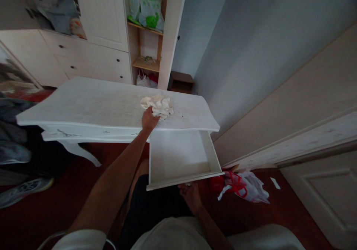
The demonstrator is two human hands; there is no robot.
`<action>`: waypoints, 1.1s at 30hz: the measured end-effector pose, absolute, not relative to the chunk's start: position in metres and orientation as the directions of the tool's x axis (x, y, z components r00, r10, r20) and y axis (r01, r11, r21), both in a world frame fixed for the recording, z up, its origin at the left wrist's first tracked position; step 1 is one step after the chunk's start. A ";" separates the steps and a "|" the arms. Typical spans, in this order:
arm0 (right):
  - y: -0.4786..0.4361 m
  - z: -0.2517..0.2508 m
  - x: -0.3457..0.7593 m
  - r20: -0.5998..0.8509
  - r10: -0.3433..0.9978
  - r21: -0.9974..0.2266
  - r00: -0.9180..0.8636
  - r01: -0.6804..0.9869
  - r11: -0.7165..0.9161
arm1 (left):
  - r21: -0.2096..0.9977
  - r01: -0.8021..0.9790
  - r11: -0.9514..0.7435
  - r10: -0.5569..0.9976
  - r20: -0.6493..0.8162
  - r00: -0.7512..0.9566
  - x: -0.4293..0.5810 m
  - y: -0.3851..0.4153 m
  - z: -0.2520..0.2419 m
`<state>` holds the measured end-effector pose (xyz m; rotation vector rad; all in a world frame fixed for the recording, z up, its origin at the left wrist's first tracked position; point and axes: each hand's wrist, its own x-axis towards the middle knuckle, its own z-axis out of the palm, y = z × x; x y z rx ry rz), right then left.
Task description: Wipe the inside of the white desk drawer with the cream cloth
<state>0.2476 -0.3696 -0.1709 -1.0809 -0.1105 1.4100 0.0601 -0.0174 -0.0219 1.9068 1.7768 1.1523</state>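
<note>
A crumpled cream cloth [160, 106] lies on top of the white table [97, 99]. My left hand [150, 119] reaches over the tabletop and grips the cloth's near edge, with its fingers partly hidden by the folds. Below, a white drawer [181, 151] is pulled out toward my lap, and nothing shows inside it. Under its front panel, my right hand [192, 196] has its fingers curled at a small pale knob [188, 184], which the panel's edge partly hides. Grey smudges and a few dark specks mark the tabletop.
White cabinets [95, 62] stand behind the table, one with an open door [173, 34] and bags on its shelves. Plastic bags [249, 186] lie on the red floor to the right, near the wall. A shoe [26, 190] and dark clothes are at the left.
</note>
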 end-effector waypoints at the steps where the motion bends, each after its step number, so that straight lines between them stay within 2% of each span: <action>1: -0.367 -0.169 0.246 -0.524 0.822 -0.646 0.225 -0.734 -0.211 | 0.684 0.702 -0.195 0.933 0.351 -0.083 0.060 -0.018 -0.022; 12: -0.353 -0.167 0.239 -0.562 0.815 -0.622 0.143 -0.723 -0.302 | 0.682 0.700 -0.211 0.920 0.380 -0.093 0.059 -0.017 -0.025; 17: -0.352 -0.163 0.248 -0.561 0.827 -0.661 0.039 -0.622 -0.419 | 0.682 0.699 -0.215 0.921 0.379 -0.087 0.060 -0.017 -0.026; 20: -0.351 -0.155 0.267 -0.607 0.794 -0.706 -0.041 -0.432 -0.562 | 0.690 0.688 -0.224 0.920 0.383 -0.084 0.058 -0.016 -0.027; 22: -0.353 -0.145 0.287 -0.631 0.774 -0.754 -0.047 -0.199 -0.627 | 0.714 0.659 -0.234 0.919 0.385 -0.090 0.056 -0.014 -0.029; 24: -0.359 -0.126 0.310 -0.582 0.812 -0.812 -0.031 0.075 -0.579 | 0.756 0.612 -0.231 0.925 0.366 -0.102 0.054 -0.013 -0.030; 26: -0.364 -0.097 0.331 -0.541 0.833 -0.825 -0.117 0.267 -0.499 | 0.805 0.551 -0.219 0.931 0.342 -0.130 0.052 -0.012 -0.031; 30: -0.357 -0.013 0.352 -0.518 0.782 -0.838 -0.347 0.388 -0.383 | 0.893 0.364 -0.265 0.929 0.338 -0.154 0.050 -0.013 -0.034; 33: -0.324 0.042 0.345 -0.412 0.831 -0.864 -0.373 0.450 -0.226 | 0.929 0.255 -0.270 0.942 0.310 -0.131 0.048 -0.010 -0.036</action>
